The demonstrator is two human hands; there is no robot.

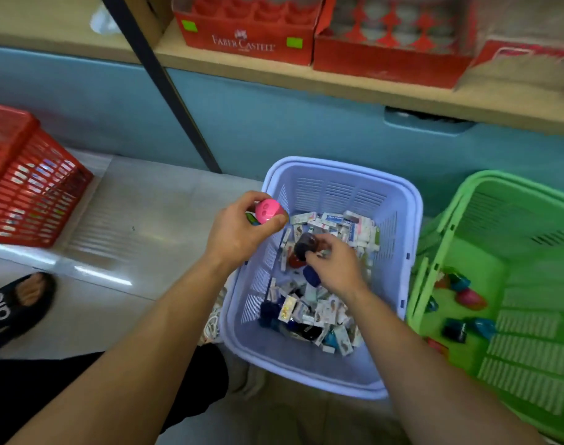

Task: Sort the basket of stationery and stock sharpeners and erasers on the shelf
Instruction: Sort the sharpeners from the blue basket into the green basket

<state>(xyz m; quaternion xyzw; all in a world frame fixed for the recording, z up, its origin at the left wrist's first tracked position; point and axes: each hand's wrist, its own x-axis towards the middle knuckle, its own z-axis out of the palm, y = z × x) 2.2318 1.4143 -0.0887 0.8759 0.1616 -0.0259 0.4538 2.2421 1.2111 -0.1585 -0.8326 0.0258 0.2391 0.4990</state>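
Sharpeners held by both hands over lilac basket.

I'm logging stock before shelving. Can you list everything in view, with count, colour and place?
lilac basket: one, pale purple, on the floor at centre
small packets: many, mostly white, inside the lilac basket
green basket: one, green, right of the lilac basket
loose sharpeners: several, pink, teal and dark, in the green basket
red basket: one, red, far left
display boxes: at least two, red, on the shelf
shelf: one, pale wood, above the baskets
pink sharpener: one, pink, in the left hand
dark item: one, dark, in the right hand
sandal: one, black, bottom left
left hand: grips the pink sharpener
right hand: grips the dark item over the lilac basket
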